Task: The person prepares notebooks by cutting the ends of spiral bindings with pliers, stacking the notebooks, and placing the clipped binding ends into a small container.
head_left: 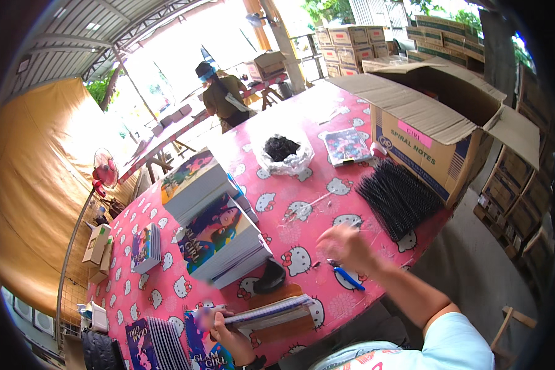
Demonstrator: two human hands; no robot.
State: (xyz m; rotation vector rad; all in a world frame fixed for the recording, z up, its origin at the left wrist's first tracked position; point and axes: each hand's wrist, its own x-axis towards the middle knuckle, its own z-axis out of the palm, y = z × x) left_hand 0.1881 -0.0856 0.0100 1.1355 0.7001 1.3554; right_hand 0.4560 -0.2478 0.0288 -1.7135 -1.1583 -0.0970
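At the bottom centre, my left hand (pixel 229 338) grips a thin notebook (pixel 271 309) by its left end, its bound edge raised toward me. Beneath that notebook lies a brown board (pixel 274 333). Out over the table to the right, my right hand (pixel 346 246) is slightly blurred, its fingers loosely curved and apart, with nothing visible in them. Blue-handled pliers (pixel 350 279) lie just below it. Farther right sits a heap of black spiral coils (pixel 396 200). Tall stacks of notebooks with illustrated covers (pixel 219 237) stand left of centre, beside a black rounded object (pixel 270 275).
An open cardboard carton (pixel 413 145) stands at the right edge of the pink patterned table (pixel 296 213). Toward the back are a plastic-lined bowl of black scraps (pixel 282 151) and a packed notebook bundle (pixel 346 145). More notebooks (pixel 157 345) lie near left. Another person (pixel 222 95) stands beyond.
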